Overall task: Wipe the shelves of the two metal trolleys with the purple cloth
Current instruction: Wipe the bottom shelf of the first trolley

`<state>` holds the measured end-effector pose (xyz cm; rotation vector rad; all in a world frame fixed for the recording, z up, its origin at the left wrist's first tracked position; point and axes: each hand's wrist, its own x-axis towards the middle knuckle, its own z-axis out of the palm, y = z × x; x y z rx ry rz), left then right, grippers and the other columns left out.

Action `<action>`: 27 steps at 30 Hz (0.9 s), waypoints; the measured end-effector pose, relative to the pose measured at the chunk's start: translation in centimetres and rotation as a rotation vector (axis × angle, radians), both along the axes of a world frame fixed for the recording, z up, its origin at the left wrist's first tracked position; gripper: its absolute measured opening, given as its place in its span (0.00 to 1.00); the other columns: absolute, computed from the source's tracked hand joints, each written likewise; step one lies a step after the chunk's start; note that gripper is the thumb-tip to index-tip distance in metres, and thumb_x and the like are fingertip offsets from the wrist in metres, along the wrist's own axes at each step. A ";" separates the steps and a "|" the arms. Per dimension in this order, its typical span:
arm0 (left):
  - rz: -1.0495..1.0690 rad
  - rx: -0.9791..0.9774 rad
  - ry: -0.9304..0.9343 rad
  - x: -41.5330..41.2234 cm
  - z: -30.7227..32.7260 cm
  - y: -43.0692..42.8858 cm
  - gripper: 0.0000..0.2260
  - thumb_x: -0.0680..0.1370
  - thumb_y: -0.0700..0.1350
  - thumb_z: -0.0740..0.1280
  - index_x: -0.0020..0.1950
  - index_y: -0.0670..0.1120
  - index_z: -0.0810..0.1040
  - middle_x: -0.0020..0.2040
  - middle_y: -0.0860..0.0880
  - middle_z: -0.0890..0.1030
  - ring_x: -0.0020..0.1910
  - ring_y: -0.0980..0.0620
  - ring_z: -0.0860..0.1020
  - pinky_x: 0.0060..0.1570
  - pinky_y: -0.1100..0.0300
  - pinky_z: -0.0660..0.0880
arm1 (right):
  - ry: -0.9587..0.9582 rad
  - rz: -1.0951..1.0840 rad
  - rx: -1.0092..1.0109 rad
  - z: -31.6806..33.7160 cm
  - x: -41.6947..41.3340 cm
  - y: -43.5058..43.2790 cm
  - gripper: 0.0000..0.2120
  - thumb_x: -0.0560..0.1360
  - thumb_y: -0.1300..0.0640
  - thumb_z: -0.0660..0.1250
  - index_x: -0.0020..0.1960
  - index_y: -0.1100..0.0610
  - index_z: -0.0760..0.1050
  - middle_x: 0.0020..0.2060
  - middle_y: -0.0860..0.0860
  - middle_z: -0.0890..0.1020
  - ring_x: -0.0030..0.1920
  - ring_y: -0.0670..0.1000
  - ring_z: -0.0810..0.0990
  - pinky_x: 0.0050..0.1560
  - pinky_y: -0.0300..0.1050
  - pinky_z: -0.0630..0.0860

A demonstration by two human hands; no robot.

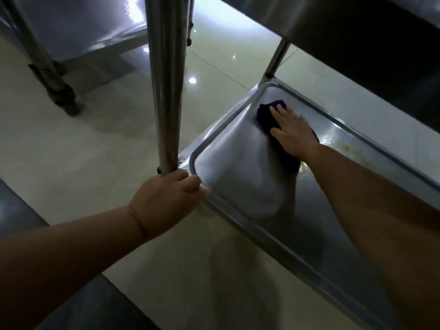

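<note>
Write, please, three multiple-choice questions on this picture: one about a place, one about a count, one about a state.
1. Where is the purple cloth?
A. on the floor
B. on the low shelf
C. on the upper shelf
2. How many hands touch the cloth?
A. none
B. one
C. two
3. What does the left hand do?
A. grips the trolley post
B. hangs idle
C. holds the cloth

Key: 1 B, it lies inside the shelf's rim; 2 B, only the right hand presses it; 3 A, its fingers curl round the post's foot.
</note>
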<state>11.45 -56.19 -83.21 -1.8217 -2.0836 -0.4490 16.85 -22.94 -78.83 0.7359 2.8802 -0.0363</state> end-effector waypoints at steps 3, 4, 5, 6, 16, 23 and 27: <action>0.060 0.020 0.004 0.6 0.5 0.0 0.07 0.72 0.41 0.67 0.45 0.49 0.84 0.35 0.49 0.77 0.32 0.47 0.77 0.24 0.63 0.64 | -0.012 -0.026 0.005 -0.1 0.2 0.5 0.28 0.82 0.52 0.50 0.79 0.51 0.45 0.78 0.50 0.47 0.78 0.50 0.44 0.75 0.54 0.45; 0.068 0.032 -0.003 0.8 0.4 0.0 0.08 0.72 0.42 0.65 0.45 0.49 0.84 0.35 0.49 0.78 0.32 0.47 0.77 0.23 0.62 0.65 | -0.010 -0.033 0.011 -0.3 0.4 0.2 0.28 0.81 0.52 0.50 0.79 0.51 0.45 0.78 0.50 0.47 0.78 0.51 0.44 0.74 0.55 0.45; 0.077 0.042 -0.018 1.0 0.4 0.0 0.10 0.73 0.43 0.63 0.44 0.48 0.84 0.36 0.48 0.78 0.32 0.47 0.78 0.23 0.62 0.66 | -0.006 -0.035 0.013 -0.4 0.8 -0.4 0.28 0.81 0.52 0.50 0.79 0.51 0.44 0.78 0.50 0.47 0.78 0.51 0.44 0.74 0.55 0.46; 0.088 0.046 -0.035 1.1 0.4 0.0 0.11 0.73 0.44 0.62 0.44 0.48 0.84 0.36 0.48 0.78 0.33 0.46 0.78 0.22 0.61 0.67 | -0.001 -0.025 0.007 -0.4 1.4 -1.3 0.28 0.81 0.51 0.50 0.79 0.51 0.44 0.78 0.50 0.47 0.78 0.51 0.44 0.75 0.55 0.45; 0.179 0.055 -0.138 2.9 0.8 0.2 0.12 0.63 0.39 0.80 0.43 0.48 0.84 0.38 0.47 0.79 0.37 0.44 0.78 0.26 0.61 0.69 | -0.045 0.307 -0.069 -1.0 11.6 -14.7 0.29 0.73 0.40 0.33 0.74 0.41 0.32 0.77 0.45 0.39 0.76 0.47 0.35 0.75 0.52 0.38; 0.173 0.068 -0.113 4.4 2.2 0.8 0.06 0.67 0.38 0.75 0.42 0.43 0.84 0.42 0.43 0.81 0.41 0.41 0.79 0.32 0.54 0.76 | -0.025 0.411 -0.165 -0.3 16.8 -13.9 0.25 0.77 0.41 0.36 0.73 0.36 0.35 0.76 0.41 0.40 0.75 0.44 0.33 0.74 0.48 0.33; -0.006 0.002 -0.127 6.8 2.7 2.9 0.15 0.75 0.49 0.58 0.48 0.47 0.84 0.49 0.47 0.82 0.48 0.48 0.79 0.44 0.56 0.77 | -0.030 0.370 -0.061 -0.9 15.8 -9.3 0.27 0.76 0.41 0.38 0.73 0.38 0.37 0.77 0.43 0.44 0.77 0.47 0.38 0.76 0.54 0.42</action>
